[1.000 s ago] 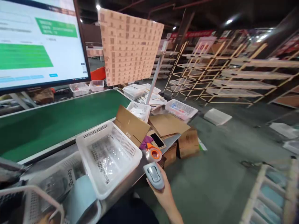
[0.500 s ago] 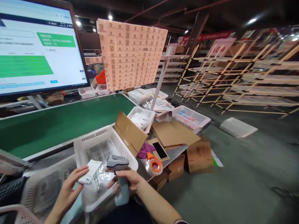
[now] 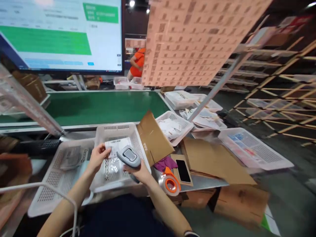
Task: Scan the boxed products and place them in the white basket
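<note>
My left hand [image 3: 100, 156] pinches the near left edge of a white packet with a printed barcode label [image 3: 116, 144]. A grey handheld barcode scanner [image 3: 129, 156] is gripped in my right hand [image 3: 140, 171], its head pointing toward the packet. Both hands are above a white perforated basket [image 3: 116, 126] holding clear plastic wrapping [image 3: 114, 168]. Much of the scanner's handle is hidden under its head and by my fingers. To the left stands a second white basket [image 3: 49, 187] with clear plastic bags [image 3: 71, 158] in it.
A monitor [image 3: 61, 36] rises at the back left, before a green conveyor belt [image 3: 106, 105]. Right of the basket are a cardboard flap [image 3: 155, 141], an orange tape roll [image 3: 170, 185] and a phone [image 3: 183, 171]. A white cable [image 3: 56, 191] crosses lower left. Beyond the belt is a person in orange [image 3: 138, 62].
My view has turned left, so the monitor and baskets sit farther right. The packet has come close to the scanner head, its barcode label now showing. Both hands keep their hold.
</note>
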{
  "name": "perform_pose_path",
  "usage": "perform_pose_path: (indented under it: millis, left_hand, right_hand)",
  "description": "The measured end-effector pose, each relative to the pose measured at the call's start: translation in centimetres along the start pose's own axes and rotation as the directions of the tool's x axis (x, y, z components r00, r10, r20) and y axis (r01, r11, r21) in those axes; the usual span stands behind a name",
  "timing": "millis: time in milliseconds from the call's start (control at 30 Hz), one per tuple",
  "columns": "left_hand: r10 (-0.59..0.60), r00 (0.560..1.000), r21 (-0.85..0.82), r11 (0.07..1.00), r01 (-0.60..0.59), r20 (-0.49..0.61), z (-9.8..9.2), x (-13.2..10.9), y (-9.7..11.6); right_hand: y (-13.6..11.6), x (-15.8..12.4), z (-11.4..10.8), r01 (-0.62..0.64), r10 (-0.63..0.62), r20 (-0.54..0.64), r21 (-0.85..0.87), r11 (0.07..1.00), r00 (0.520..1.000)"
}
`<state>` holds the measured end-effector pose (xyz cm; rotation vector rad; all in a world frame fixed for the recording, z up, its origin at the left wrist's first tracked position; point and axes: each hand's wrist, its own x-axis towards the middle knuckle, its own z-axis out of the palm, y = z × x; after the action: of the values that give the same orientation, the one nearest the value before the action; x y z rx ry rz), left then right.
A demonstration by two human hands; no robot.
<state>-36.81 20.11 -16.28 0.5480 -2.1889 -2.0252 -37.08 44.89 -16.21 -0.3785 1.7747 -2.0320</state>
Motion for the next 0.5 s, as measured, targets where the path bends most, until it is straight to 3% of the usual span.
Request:
perform_pose_path:
  millis: [67,133,200,267,333,433,500]
  left_hand:
    - [0.08,0.996,0.108,0.991,-0.076,-0.034,-0.7,1.5,0.8]
    - [0.076,0.997,0.219,0.973,-0.079,0.02,-1.7,2.8,1.3]
    - [0.022,0.995,0.296,0.954,-0.051,0.1,-2.4,3.5,1.4]
    - [-0.019,0.984,0.313,0.949,-0.037,0.175,-2.6,3.9,1.0]
    - [-0.046,0.971,0.285,0.958,-0.024,0.235,-2.4,4.0,0.4]
    - [-0.065,0.954,0.299,0.954,-0.027,0.294,-2.8,4.6,-0.6]
    - [-0.018,0.971,0.326,0.943,-0.062,0.237,-4.2,5.2,-1.3]
  right_hand:
    - [-1.4,-0.2,-0.5,0.121,-0.079,0.122,-0.397,0.91,0.989]
    - [-2.9,-0.3,-0.5,0.157,-0.01,0.205,-0.716,0.68,0.979]
    - [-4.3,-0.3,-0.1,0.132,0.119,0.209,-0.876,0.463,0.971]
    - [-5.3,0.0,0.8,0.138,0.188,0.212,-0.93,0.34,0.959]
    - [-5.8,0.3,1.7,0.151,0.217,0.217,-0.947,0.285,0.952]
    - [-5.6,0.2,2.0,0.136,0.237,0.207,-0.949,0.286,0.949]
    - [-5.0,-0.5,1.5,0.115,0.235,0.2,-0.936,0.333,0.951]
